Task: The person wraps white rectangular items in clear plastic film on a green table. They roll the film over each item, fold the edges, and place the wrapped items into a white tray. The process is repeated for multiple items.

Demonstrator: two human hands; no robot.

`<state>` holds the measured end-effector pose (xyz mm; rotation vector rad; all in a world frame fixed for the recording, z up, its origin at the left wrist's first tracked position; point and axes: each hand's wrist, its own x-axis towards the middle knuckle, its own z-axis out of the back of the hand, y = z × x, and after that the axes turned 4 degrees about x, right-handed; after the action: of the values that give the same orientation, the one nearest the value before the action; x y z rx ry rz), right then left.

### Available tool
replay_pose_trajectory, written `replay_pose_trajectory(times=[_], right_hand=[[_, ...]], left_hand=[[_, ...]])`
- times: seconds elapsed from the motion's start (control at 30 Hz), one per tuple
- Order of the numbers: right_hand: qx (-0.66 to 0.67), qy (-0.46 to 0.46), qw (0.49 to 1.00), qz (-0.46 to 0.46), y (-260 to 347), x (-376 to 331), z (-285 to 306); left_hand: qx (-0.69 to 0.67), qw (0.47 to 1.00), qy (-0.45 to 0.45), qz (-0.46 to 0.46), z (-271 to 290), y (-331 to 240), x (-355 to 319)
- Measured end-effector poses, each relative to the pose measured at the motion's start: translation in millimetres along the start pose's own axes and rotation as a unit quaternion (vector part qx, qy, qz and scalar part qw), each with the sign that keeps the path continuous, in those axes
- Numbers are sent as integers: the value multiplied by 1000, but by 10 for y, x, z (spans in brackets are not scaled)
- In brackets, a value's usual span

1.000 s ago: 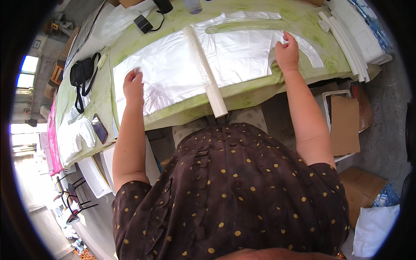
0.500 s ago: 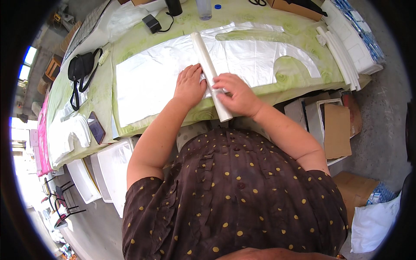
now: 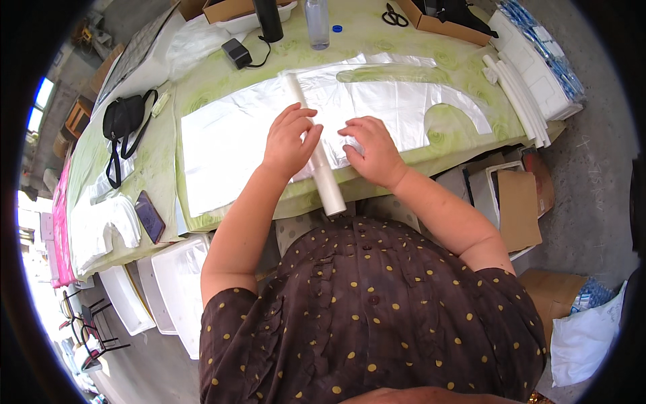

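White roll (image 3: 330, 190) by left hand (image 3: 289, 141) and right hand (image 3: 374, 151), both loosely unclenched; pale writing (image 3: 587, 161) on floor (image 3: 582, 229)

Bright, with blown-out glare far left.

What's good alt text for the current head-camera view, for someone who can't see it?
A left hand and a right hand, bare and loosely curled, are near a pale roll lying across white sheeting on a green tablecloth.
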<state>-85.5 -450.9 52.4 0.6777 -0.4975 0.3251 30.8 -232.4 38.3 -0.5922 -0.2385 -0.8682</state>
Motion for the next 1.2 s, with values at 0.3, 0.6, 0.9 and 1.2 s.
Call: replay_pose_trajectory(times=[0.3, 0.6, 0.9, 1.2], right_hand=[[-161, 116, 966, -163, -464, 669, -360], [-207, 188, 931, -235, -701, 1487, -716], [-169, 128, 970, -117, -278, 1261, -820], [-220, 240, 901, -287, -878, 1645, -534]], left_hand=[[-64, 987, 21, 149, 157, -48, -498], [-98, 986, 4, 137, 117, -40, -514], [-101, 984, 1, 148, 103, 6, -515], [-114, 984, -13, 134, 91, -25, -491]])
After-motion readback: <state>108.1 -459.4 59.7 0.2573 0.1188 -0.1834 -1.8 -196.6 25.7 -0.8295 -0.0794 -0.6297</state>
